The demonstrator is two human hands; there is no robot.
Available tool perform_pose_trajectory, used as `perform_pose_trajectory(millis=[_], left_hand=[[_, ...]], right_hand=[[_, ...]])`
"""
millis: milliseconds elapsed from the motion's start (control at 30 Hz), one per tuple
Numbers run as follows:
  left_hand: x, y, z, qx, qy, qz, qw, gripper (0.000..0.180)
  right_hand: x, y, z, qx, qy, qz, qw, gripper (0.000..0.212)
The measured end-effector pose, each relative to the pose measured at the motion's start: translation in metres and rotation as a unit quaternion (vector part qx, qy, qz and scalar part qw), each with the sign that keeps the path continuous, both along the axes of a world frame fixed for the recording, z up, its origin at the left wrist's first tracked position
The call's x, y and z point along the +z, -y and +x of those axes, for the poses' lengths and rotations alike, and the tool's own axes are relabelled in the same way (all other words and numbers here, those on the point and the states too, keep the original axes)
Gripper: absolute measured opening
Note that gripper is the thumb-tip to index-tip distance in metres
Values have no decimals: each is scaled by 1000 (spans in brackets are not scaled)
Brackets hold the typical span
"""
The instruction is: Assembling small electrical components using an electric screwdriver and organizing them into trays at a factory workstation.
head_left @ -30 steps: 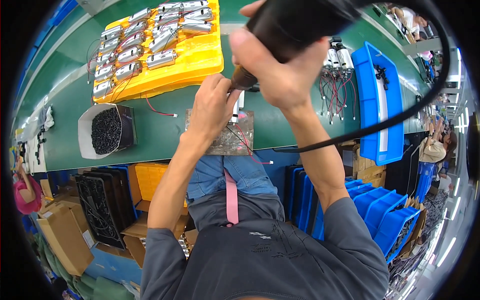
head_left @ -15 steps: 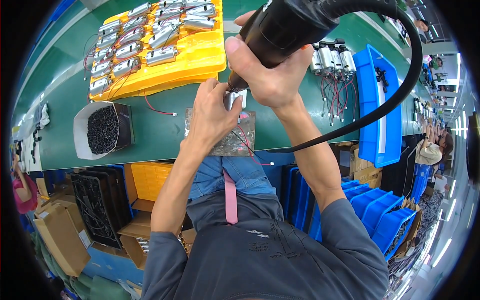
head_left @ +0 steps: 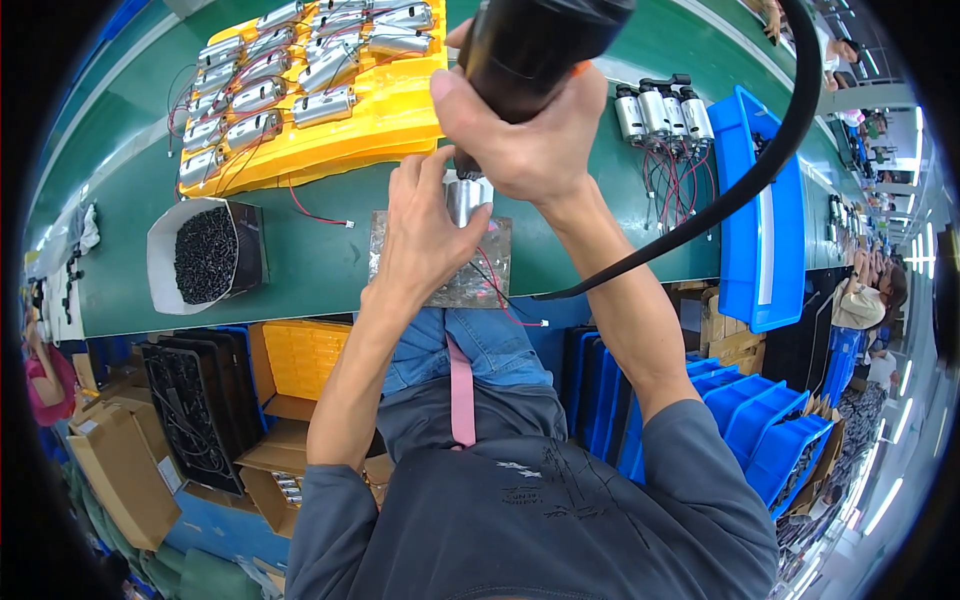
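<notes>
My right hand (head_left: 530, 140) is wrapped round a black corded electric screwdriver (head_left: 525, 55), its tip pointing down at the far end of a small silver motor (head_left: 466, 200). Fingers and thumb of my left hand (head_left: 425, 215) clasp that motor over a worn metal plate (head_left: 400, 290) at the bench's near edge. Red and black leads (head_left: 497, 290) trail from the motor toward me, ending in a white plug. The screwdriver's tip meets the motor's top; the exact contact is partly hidden by my fingers.
At the far left, a yellow tray (head_left: 400, 110) bears rows of silver motors. An open box of black screws (head_left: 205, 255) stands left. Several motors with black fittings (head_left: 665, 115) sit to the right, beside a blue bin (head_left: 740, 240). The screwdriver's thick cable (head_left: 720, 210) arcs over my right forearm.
The screwdriver and my right hand have shifted slightly left, and the tool stands more upright. More of the motor's silver side now shows in my left hand.
</notes>
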State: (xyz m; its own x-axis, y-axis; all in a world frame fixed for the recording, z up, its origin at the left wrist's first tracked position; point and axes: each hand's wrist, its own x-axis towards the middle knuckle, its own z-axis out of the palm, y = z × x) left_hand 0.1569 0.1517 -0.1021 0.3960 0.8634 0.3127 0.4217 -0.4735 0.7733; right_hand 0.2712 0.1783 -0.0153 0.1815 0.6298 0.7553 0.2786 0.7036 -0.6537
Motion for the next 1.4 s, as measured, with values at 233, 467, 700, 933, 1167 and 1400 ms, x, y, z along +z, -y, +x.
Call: perform_pose_trajectory(millis=[233,467,700,933,1167,1400], left_hand=[[6,-2,-9,51,-76,47,995,55],[-8,-6,-13,32,-59,29,997,62],[-6,0,-10,31,-66,9,997,64],[37,4,5,37,-197,44,979,63],[36,-14,15,-66,-322,-49,943,50],[36,-24,8,-120,-167,-171,964,52]], right_hand=[[12,9,-1,66,48,-166,983,20],[-1,1,-4,40,65,-113,991,24],[2,13,19,97,52,-108,988,38],[-2,85,93,38,-170,-73,982,45],[-10,140,98,-41,-139,-146,979,39],[-4,188,128,-56,-150,-164,973,40]])
